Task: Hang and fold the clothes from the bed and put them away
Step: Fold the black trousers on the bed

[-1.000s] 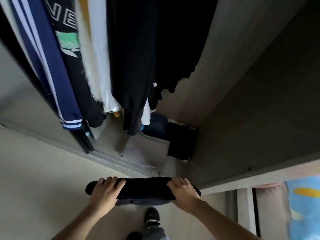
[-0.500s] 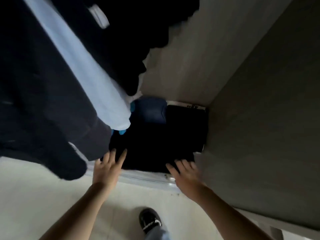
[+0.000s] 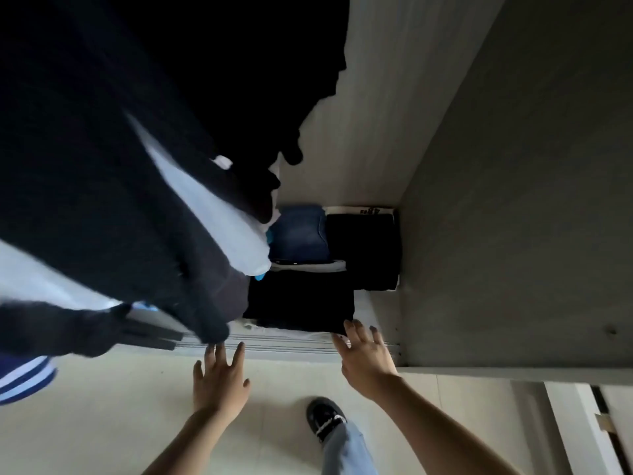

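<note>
Fingers of the left hand are spread straight and hold nothing, hovering over the wardrobe's sliding track. The right hand is likewise released. Its fingertips are at the front corner of the folded black garment, touching or just short of it; I cannot tell which. That garment lies flat on the wardrobe floor, so this piece looks put away. The bed is out of view, so what remains cannot be judged. At left, hanging clothes crowd the space, a blue white-striped sleeve lowest. Behind the garment sit folded jeans, then a black folded pile against the pale side wall. Below are cream floor tiles and a black shoe.
</note>
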`<state>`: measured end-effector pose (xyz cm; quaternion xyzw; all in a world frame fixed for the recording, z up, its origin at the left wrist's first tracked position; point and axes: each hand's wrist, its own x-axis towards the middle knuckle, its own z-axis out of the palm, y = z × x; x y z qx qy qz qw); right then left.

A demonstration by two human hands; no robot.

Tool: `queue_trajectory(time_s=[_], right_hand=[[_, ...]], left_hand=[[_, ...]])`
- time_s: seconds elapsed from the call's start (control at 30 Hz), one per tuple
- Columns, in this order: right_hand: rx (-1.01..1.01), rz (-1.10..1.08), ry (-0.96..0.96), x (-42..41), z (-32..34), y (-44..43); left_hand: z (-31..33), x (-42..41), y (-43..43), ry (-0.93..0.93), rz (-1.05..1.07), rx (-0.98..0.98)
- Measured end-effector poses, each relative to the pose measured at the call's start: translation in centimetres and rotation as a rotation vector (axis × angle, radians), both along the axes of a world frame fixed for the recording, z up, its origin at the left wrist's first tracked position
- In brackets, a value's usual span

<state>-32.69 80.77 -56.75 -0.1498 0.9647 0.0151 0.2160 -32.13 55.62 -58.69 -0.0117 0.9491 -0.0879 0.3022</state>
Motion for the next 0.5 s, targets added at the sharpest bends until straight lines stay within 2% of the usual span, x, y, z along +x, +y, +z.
queue_trajectory(time_s=[0.03,0.2,0.37,0.43,0.5], right_hand=[[0.004,0.001,-0.034,0.4,0.5,-0.2],[0.06,0.063,0.07,4.0,5.9,-4.0],[0.096,0.128,0.204,6.4,13.7,-9.9],[0.124,0.215,0.263,7.0,18.2,-12.2],[0.161,0.387,0.411,7.0,22.8,-13.8]], left_hand=[[0.6,0.3,-0.5,0.012,0.001,0.004],[6.0,4.1,-5.6,0.045,-0.01,0.017],[13.9,7.7,-13.0,0.158,0.034,0.015],[17.6,8.8,-16.0,0.234,0.115,0.021],[21.6,9.0,-18.5,0.303,0.192,0.028]])
